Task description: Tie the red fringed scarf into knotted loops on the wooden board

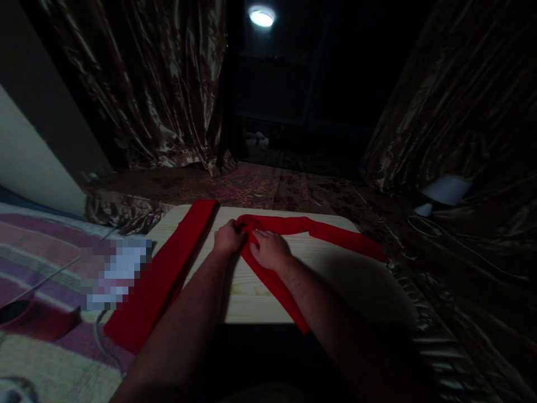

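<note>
We pinch the red cloth strip [293, 226] at its bend, left hand [229, 238] gripping, right hand [271, 249] seemingly pressing flat; keep the fold taut on the worktop [361, 280].

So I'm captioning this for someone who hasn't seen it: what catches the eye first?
The bright red cloth stands out, bent in a V across the pale wooden board at centre. Both hands meet at its bend, the left hand pinching a fold and the right hand pressing flat. A second red strip runs down the board's left edge, and a lamp glows above.
</note>
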`<act>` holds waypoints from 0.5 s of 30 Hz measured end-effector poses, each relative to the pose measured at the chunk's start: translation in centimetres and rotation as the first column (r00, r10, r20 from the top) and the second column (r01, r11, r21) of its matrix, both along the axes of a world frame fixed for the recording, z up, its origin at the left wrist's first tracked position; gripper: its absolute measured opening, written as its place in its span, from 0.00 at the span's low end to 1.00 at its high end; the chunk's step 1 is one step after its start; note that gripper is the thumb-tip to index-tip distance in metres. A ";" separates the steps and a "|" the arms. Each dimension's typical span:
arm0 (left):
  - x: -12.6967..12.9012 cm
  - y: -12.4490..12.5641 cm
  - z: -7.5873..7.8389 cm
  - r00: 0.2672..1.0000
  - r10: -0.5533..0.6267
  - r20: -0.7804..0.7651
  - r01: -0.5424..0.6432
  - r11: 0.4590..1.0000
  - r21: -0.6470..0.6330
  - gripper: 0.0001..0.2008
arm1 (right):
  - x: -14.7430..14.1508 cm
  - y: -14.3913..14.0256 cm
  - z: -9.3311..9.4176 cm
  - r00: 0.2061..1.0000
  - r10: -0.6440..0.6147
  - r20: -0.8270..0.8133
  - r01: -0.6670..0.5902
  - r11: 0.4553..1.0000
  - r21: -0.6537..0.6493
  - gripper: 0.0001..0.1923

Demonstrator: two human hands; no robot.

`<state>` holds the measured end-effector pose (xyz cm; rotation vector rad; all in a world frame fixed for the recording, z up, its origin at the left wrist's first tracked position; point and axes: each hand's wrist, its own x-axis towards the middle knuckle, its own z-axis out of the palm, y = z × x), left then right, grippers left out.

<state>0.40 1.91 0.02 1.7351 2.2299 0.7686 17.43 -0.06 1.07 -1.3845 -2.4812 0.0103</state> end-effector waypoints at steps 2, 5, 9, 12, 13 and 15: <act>0.0 0.0 0.0 1.000 -0.016 -0.003 0.016 1.000 0.019 0.13 | -0.1 -0.1 0.1 0.999 -0.049 -0.020 0.049 0.999 -0.022 0.33; 0.0 -0.1 -0.1 0.999 -0.020 0.045 0.017 0.998 0.064 0.10 | -0.1 0.1 0.0 0.994 -0.089 -0.061 0.086 0.995 -0.050 0.45; 0.1 0.1 -0.3 0.992 -0.069 0.106 0.058 0.993 0.103 0.09 | 0.0 0.7 -0.5 0.993 -0.090 -0.071 0.084 0.993 -0.083 0.52; 0.1 0.1 -0.4 0.988 -0.056 0.146 0.038 0.992 0.121 0.12 | 0.1 1.0 -0.7 0.992 -0.104 -0.071 0.100 0.994 -0.053 0.52; 0.1 0.1 -0.4 0.984 -0.048 0.173 0.025 0.991 0.132 0.15 | 0.2 1.0 -0.6 0.988 -0.132 -0.080 0.130 0.991 -0.030 0.50; 0.2 0.1 -0.5 0.970 -0.049 0.236 0.009 0.986 0.165 0.20 | 0.3 0.7 -0.3 0.973 -0.203 -0.106 0.207 0.978 0.024 0.44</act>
